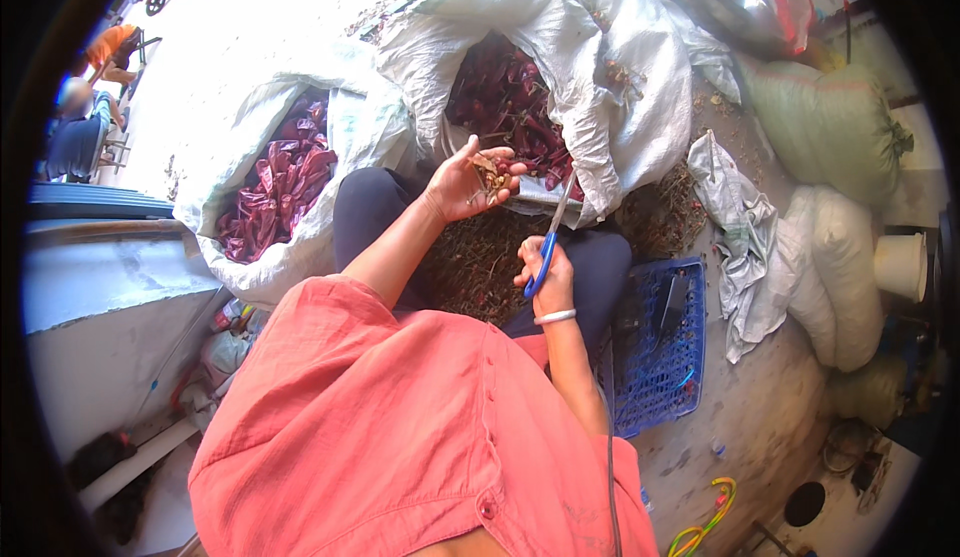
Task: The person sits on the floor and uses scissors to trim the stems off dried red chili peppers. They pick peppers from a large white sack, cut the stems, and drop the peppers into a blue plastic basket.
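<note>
My left hand [462, 185] is palm up with its fingers slightly curled, and a small pile of brownish dried stem scraps [491, 177] rests in it. My right hand [550, 275] grips blue-handled scissors [548, 253], whose blades point up and away. Beyond both hands, an open white woven sack [580, 82] holds dark red dried chili peppers [510, 97]. To the left stands a second white sack [222, 219] with larger-looking red dried chilies [280, 192]. Below my hands, between my knees, lies a heap of dry stem debris [480, 257].
A blue plastic basket [652, 412] with a dark flat object sits beside my right knee. Further right are crumpled white sacking [735, 247], a tied pale green sack [825, 122] and full white sacks [845, 277]. Two people [88, 127] sit at the far left.
</note>
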`<state>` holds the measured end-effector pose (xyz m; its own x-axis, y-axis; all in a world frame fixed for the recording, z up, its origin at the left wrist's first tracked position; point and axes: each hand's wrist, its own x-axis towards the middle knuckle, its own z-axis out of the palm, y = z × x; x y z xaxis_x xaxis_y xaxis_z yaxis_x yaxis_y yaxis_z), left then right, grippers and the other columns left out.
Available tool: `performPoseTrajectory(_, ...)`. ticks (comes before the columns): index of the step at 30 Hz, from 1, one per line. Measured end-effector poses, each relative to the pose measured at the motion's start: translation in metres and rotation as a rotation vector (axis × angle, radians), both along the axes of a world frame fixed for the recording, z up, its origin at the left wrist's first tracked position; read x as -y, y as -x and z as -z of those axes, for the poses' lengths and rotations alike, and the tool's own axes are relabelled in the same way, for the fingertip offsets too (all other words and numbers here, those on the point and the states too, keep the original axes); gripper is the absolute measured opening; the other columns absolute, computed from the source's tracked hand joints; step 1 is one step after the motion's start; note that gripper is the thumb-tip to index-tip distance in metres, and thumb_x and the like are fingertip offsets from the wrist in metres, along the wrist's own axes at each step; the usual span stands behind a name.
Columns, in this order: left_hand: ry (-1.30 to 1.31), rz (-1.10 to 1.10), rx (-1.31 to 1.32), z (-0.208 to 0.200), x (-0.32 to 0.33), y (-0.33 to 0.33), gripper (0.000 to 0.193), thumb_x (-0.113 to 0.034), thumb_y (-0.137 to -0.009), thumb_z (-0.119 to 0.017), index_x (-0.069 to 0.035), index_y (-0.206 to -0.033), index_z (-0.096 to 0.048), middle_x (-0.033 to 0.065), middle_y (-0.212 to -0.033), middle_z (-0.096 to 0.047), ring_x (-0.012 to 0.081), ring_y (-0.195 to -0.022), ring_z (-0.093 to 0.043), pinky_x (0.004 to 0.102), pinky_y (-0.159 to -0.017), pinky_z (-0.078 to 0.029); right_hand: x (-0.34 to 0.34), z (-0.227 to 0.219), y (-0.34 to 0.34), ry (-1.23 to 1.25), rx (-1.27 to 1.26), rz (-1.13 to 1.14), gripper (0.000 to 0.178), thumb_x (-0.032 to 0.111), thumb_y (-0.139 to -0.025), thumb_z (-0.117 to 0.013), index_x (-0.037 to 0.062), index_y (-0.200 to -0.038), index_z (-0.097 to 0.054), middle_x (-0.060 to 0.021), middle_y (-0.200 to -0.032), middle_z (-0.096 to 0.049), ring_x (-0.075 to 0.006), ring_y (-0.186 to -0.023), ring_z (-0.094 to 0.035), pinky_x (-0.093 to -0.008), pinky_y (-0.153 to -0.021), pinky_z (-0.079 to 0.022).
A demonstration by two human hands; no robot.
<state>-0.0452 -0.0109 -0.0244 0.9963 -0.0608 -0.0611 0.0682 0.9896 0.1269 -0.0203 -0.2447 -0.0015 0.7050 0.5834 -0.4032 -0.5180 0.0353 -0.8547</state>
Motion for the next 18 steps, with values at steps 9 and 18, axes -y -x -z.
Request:
performPoseTrajectory(9,-0.03,0.069,-0.092,-0.028,0.048,0.042,0.058,-0.051,-0.099,-0.039,-0.004,-0.13,-0.05,0.0194,-0.122,-0.06,0.0255,-0.09,-0.068,0.0333,-0.067,-0.059,-0.017,-0.016,-0.009,0.03,0.175,-0.075,0.025,0.006,-0.084,-0.071,0.0017,-0.105,-0.058,-0.0013,-0.08,-0.063,-0.0062,-0.06,-0.058,-0.0216,-0.047,-0.051)
performPoseTrajectory(18,-0.283,0.144,-0.157,-0.042,0.057,0.064,0.043,-0.035,-0.101,-0.045,-0.004,-0.129,-0.052,0.015,-0.109,-0.066,0.0163,-0.076,-0.066,0.0229,-0.054,-0.052,0.005,-0.041,-0.012,-0.017,0.102,0.054,0.012,0.012,-0.089,-0.068,0.0036,-0.094,-0.06,-0.0008,-0.076,-0.061,-0.0056,-0.053,-0.054,-0.022,-0.047,-0.051)
